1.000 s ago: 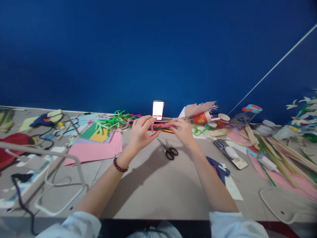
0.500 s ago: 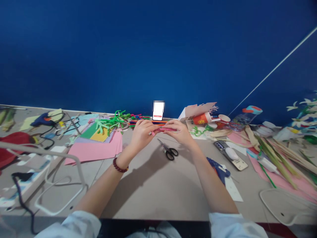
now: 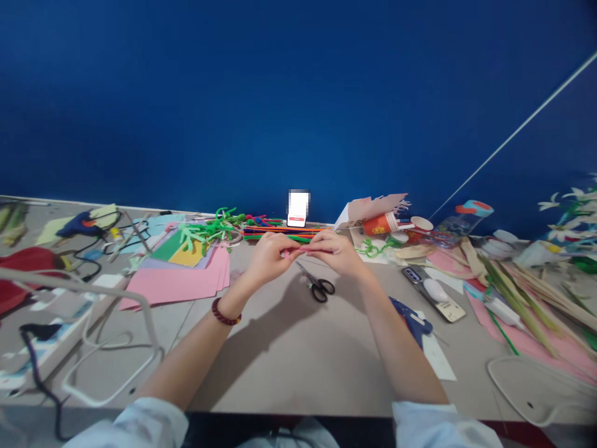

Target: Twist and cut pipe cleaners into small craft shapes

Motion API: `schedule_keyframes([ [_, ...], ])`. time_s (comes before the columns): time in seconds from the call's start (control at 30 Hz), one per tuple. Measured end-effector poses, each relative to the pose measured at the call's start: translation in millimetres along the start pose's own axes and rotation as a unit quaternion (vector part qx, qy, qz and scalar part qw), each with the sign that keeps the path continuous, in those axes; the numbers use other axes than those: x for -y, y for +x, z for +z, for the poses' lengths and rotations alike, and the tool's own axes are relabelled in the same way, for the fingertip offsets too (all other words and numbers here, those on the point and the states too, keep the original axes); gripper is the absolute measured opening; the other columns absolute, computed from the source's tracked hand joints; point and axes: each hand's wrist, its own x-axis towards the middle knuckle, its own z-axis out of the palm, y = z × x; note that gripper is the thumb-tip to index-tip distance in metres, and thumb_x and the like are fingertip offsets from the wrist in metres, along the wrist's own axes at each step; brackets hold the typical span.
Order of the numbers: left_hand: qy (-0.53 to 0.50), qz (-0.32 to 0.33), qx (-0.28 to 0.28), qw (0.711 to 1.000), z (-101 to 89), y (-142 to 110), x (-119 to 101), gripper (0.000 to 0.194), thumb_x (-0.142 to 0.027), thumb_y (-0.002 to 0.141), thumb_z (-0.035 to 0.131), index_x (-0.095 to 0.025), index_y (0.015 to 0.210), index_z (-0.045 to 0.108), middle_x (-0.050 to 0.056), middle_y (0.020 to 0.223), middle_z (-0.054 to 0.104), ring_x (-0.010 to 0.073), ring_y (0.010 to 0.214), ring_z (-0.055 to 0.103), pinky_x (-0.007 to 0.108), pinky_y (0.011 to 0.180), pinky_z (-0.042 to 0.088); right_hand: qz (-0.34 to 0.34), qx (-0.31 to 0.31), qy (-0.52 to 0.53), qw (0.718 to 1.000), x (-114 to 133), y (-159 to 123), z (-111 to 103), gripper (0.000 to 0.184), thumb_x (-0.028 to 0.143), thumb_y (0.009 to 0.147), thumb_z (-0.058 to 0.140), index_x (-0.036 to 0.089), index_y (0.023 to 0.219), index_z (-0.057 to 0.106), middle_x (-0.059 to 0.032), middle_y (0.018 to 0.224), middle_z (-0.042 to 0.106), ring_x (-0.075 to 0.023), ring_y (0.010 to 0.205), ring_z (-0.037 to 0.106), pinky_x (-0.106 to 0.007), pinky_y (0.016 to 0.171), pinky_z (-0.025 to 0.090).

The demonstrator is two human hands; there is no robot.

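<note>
My left hand (image 3: 269,256) and my right hand (image 3: 336,252) meet above the table, fingertips pinched together on a pink pipe cleaner (image 3: 298,251). Only a short pink stretch shows between the fingers. A dark red bead bracelet (image 3: 224,313) circles my left wrist. Black-handled scissors (image 3: 317,284) lie shut on the table just below my hands. Behind my hands lies a bundle of coloured pipe cleaners (image 3: 280,233), and green twisted pipe cleaners (image 3: 209,229) rest to their left.
Sheets of coloured paper (image 3: 180,277) lie left of my hands. A blue glue gun (image 3: 413,316) and a phone (image 3: 431,292) lie to the right, with red paper cups (image 3: 382,223) and long dried leaves (image 3: 522,289) beyond. A small white stand (image 3: 298,210) sits against the blue wall.
Both hands have drawn closer together and a little nearer to me, so less of the pink pipe cleaner shows between them than a second ago.
</note>
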Motion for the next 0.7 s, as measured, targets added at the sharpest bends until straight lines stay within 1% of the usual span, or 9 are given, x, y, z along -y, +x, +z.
schedule_keyframes([
  [0.1,-0.062,-0.048,0.018,0.997,1.4,0.4,-0.9,0.022,-0.036,0.082,0.06,-0.019,0.074,0.072,0.001,0.063,0.065,0.0122,0.06,0.055,0.024,0.059,0.038,0.021,0.011,-0.009,1.0,2.2,0.6,-1.9,0.012,0.031,0.081,0.064,0.027,0.087,0.074,-0.0032,0.081,0.068,-0.016,0.078,0.06,-0.03,0.072,0.049],
  [0.17,-0.113,-0.099,0.019,0.989,0.2,0.4,-2.4,0.023,-0.036,0.081,0.061,-0.018,0.074,0.073,0.001,0.063,0.066,0.0116,0.058,0.054,0.022,0.054,0.037,0.043,0.015,-0.009,0.999,3.5,1.3,-2.7,0.013,0.03,0.083,0.062,0.027,0.087,0.074,-0.003,0.083,0.07,-0.0165,0.08,0.062,-0.03,0.074,0.049],
  [0.23,-0.153,-0.15,0.021,0.976,-2.7,0.5,-4.4,0.023,-0.036,0.079,0.062,-0.017,0.077,0.073,0.001,0.062,0.066,0.0111,0.055,0.053,0.02,0.051,0.037,0.062,0.007,-0.001,0.998,4.6,1.7,-3.2,0.015,0.029,0.084,0.06,0.026,0.089,0.073,-0.0035,0.087,0.071,-0.0173,0.084,0.063,-0.031,0.076,0.05],
  [0.3,-0.174,-0.181,0.025,0.968,-5.9,0.8,-6.4,0.023,-0.037,0.077,0.063,-0.016,0.08,0.074,0.001,0.06,0.065,0.0106,0.054,0.052,0.02,0.049,0.036,0.078,-0.014,0.007,0.997,5.6,1.8,-3.5,0.015,0.03,0.083,0.06,0.025,0.089,0.073,-0.0041,0.09,0.072,-0.0183,0.088,0.064,-0.032,0.079,0.05],
  [0.37,-0.181,-0.188,0.026,0.965,-8.0,1.5,-8.3,0.024,-0.037,0.076,0.064,-0.016,0.083,0.075,0.0,0.059,0.065,0.0106,0.055,0.051,0.02,0.05,0.036,0.09,-0.036,0.013,0.995,6.9,1.7,-4.0,0.015,0.032,0.081,0.062,0.024,0.089,0.073,-0.0045,0.091,0.071,-0.019,0.09,0.064,-0.033,0.081,0.05],
  [0.43,-0.187,-0.182,0.022,0.965,-8.5,2.1,-9.8,0.025,-0.037,0.075,0.065,-0.016,0.085,0.075,0.0,0.061,0.065,0.011,0.057,0.052,0.02,0.052,0.037,0.101,-0.05,0.021,0.993,8.3,1.5,-5.0,0.015,0.033,0.08,0.064,0.024,0.087,0.073,-0.0048,0.091,0.071,-0.0194,0.091,0.064,-0.034,0.084,0.05],
  [0.53,-0.203,-0.182,0.021,0.962,-8.8,2.7,-11.8,0.027,-0.04,0.075,0.065,-0.017,0.084,0.075,0.001,0.063,0.065,0.0111,0.057,0.052,0.021,0.052,0.037,0.121,-0.046,0.048,0.99,9.2,1.1,-7.8,0.016,0.034,0.076,0.067,0.024,0.087,0.073,-0.0054,0.094,0.07,-0.02,0.096,0.063,-0.035,0.088,0.049],
  [0.6,-0.223,-0.204,0.03,0.953,-10.4,2.8,-13.2,0.028,-0.042,0.075,0.065,-0.017,0.082,0.075,0.0,0.06,0.064,0.0105,0.053,0.05,0.021,0.048,0.035,0.146,-0.036,0.072,0.986,8.6,0.7,-10.3,0.017,0.034,0.075,0.068,0.024,0.089,0.073,-0.0053,0.098,0.07,-0.0204,0.097,0.063,-0.035,0.088,0.049],
  [0.7,-0.26,-0.243,0.064,0.933,-15.2,3.2,-14.2,0.027,-0.042,0.074,0.065,-0.017,0.079,0.074,0.001,0.056,0.063,0.01,0.049,0.048,0.022,0.046,0.033,0.186,-0.03,0.118,0.975,6.7,-0.2,-13.5,0.019,0.037,0.077,0.065,0.024,0.089,0.073,-0.0051,0.098,0.071,-0.0203,0.094,0.064,-0.036,0.084,0.051],
])
